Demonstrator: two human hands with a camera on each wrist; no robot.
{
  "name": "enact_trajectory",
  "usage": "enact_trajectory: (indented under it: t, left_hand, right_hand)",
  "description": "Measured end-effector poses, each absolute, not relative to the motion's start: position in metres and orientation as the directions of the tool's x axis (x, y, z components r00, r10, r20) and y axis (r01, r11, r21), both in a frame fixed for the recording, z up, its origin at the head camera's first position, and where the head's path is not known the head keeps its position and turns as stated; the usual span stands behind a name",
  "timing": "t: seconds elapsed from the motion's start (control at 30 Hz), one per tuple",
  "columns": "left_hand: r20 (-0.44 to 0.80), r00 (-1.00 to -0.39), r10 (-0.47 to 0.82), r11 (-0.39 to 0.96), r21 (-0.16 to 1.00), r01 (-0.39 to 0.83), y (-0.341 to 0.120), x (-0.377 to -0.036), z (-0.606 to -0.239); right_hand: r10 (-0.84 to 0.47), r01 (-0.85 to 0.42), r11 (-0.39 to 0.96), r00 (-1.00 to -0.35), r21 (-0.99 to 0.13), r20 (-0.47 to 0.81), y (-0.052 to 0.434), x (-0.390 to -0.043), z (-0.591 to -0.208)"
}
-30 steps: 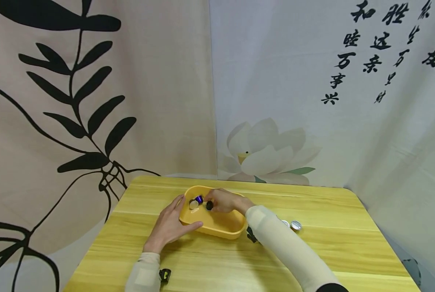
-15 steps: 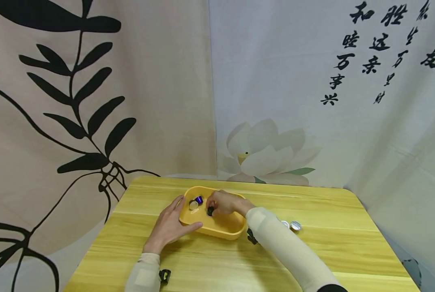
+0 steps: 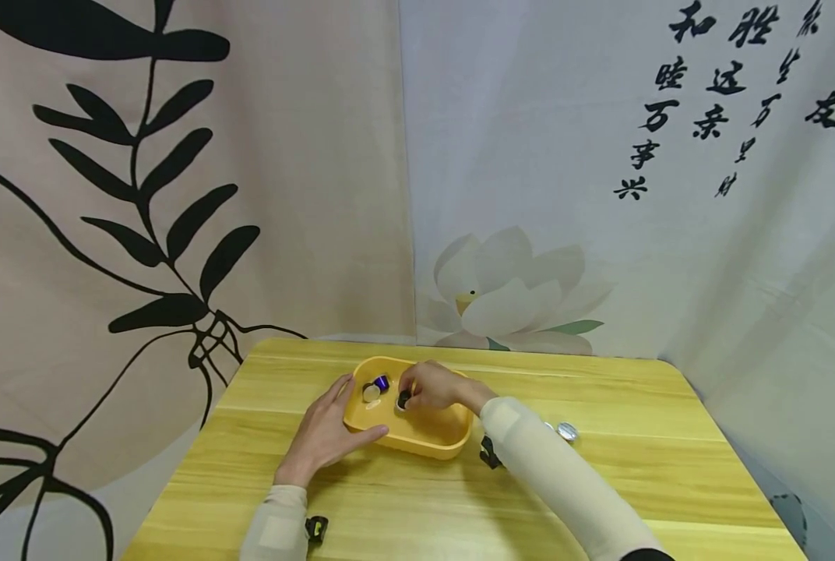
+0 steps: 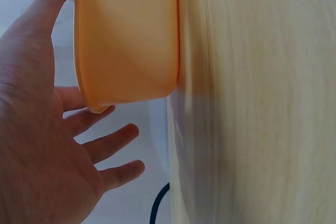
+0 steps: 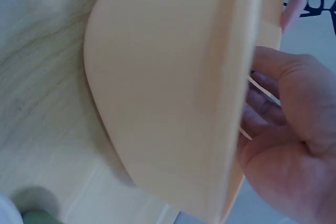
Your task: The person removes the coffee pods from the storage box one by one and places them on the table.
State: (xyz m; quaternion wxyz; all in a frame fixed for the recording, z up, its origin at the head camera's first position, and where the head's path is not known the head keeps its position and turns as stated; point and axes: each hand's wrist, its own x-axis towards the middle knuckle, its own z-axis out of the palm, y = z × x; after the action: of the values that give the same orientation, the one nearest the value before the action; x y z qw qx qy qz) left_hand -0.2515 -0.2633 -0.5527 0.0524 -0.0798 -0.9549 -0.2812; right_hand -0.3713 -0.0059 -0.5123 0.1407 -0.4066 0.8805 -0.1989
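A yellow tray [image 3: 418, 446] stands on the table. My left hand [image 3: 326, 433] rests on its left end, thumb along the near rim and fingers spread at the far left. In the left wrist view the fingers [image 4: 112, 144] are fairly straight, several of them off the tray. Inside the tray my right hand [image 3: 437, 386] pinches a small black coffee capsule [image 3: 403, 399] near the bottom. To its left, also in the tray, are a blue capsule [image 3: 382, 382] and one with a pale round face [image 3: 371, 393]. The tray wall hides the right fingertips in the right wrist view.
On the table right of the tray, a silver-topped capsule [image 3: 568, 432] lies beside the right sleeve, with another one partly hidden behind the sleeve. The wooden table [image 3: 403, 522] reaches back to a printed curtain [image 3: 333, 195].
My right hand shifts slightly within the tray, with the black capsule tilting in its fingers. The right forearm moves a little to the right. The left hand and tray stay put.
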Motion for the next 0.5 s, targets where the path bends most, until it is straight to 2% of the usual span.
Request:
enact_trajectory:
  t: [0.5]
  left_hand:
    - [0.149, -0.980, 0.131, 0.829, 0.525, 0.190, -0.263, -0.251, -0.551]
  right_hand:
    - [-0.767, -0.601, 0.495, -0.642, -0.627, 0.010, 0.023, -0.358, -0.492]
